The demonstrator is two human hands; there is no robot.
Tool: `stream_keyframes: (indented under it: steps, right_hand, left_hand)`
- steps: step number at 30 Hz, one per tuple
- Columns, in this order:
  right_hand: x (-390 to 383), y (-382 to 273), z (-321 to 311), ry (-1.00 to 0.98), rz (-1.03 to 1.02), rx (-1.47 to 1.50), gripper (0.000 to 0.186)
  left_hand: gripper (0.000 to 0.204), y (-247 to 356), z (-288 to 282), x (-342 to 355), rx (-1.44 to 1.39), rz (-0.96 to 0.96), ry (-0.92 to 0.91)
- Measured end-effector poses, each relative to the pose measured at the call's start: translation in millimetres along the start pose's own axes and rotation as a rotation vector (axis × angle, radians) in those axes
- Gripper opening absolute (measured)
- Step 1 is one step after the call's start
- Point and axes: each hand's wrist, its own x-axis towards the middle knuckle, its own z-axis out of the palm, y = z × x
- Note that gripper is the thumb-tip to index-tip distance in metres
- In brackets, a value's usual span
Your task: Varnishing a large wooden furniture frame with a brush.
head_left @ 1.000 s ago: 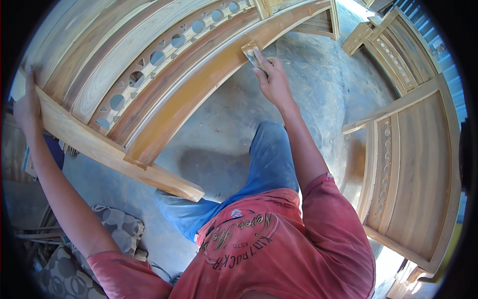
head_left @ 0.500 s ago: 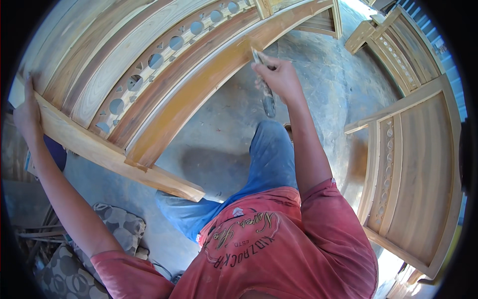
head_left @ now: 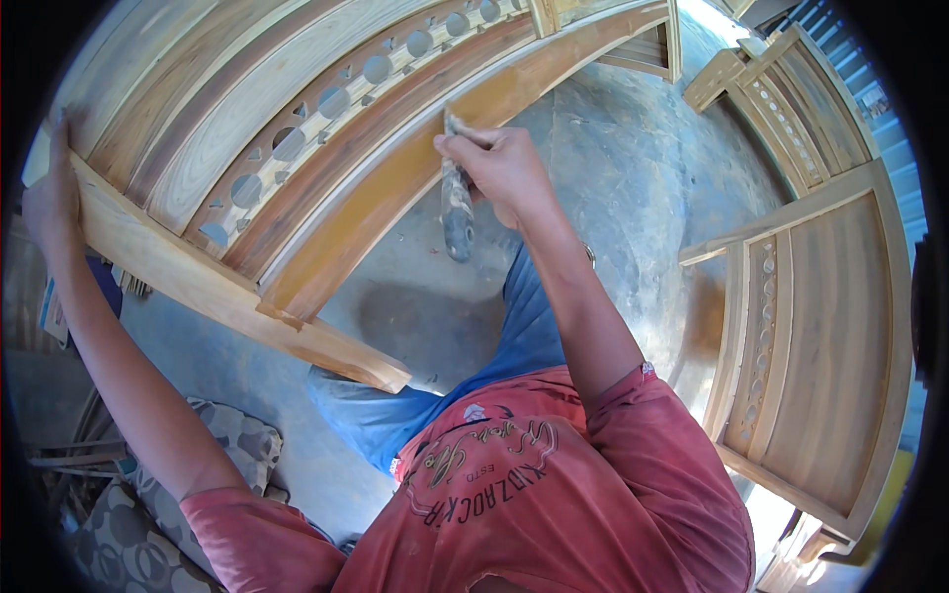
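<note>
A wooden panel (head_left: 158, 128) with curved slats and a row of cut-out holes spans the upper left. My left hand (head_left: 54, 193) grips its left end, on the long frame piece (head_left: 198, 282). My right hand (head_left: 499, 173) holds a flat tool (head_left: 457, 222) with a mottled handle, probably a spatula or brush. Its tip is at the lower curved rail (head_left: 336, 237), which carries a mustard-coloured coating in patches; whether the tip touches cannot be told.
Two similar wooden panels (head_left: 801, 336) (head_left: 811, 89) stand along the right. Patterned cushions (head_left: 217, 435) and some sticks lie at the lower left. My bent legs (head_left: 524, 326) in blue jeans are over the grey floor (head_left: 633, 158), below the panel.
My right hand has moved left and slightly down along the rail, and the tool's handle has swung into view pointing downward. My left hand still holds the panel's end.
</note>
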Motion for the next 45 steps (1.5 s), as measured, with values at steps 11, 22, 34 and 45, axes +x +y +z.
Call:
stream_keyframes:
  steps: [11,22,34,45]
  right_hand:
    - [34,77,-78,0.32,-0.744,-0.789,0.041]
    - [70,74,-78,0.333,-0.797,-0.835,0.044]
    - [43,22,-68,0.242,-0.193,-0.267,0.037]
    - [7,0,-30,0.072,-0.035,-0.024,0.036]
  left_hand:
    - [0.112,-2,-1,4,-0.122,-0.19,-0.207]
    - [0.113,-7,2,7,-0.159,-0.239,-0.246]
    - [0.116,1,-8,3,-0.198,-0.244,-0.297]
    - [0.118,-10,-3,14,-0.206,-0.257,-0.283]
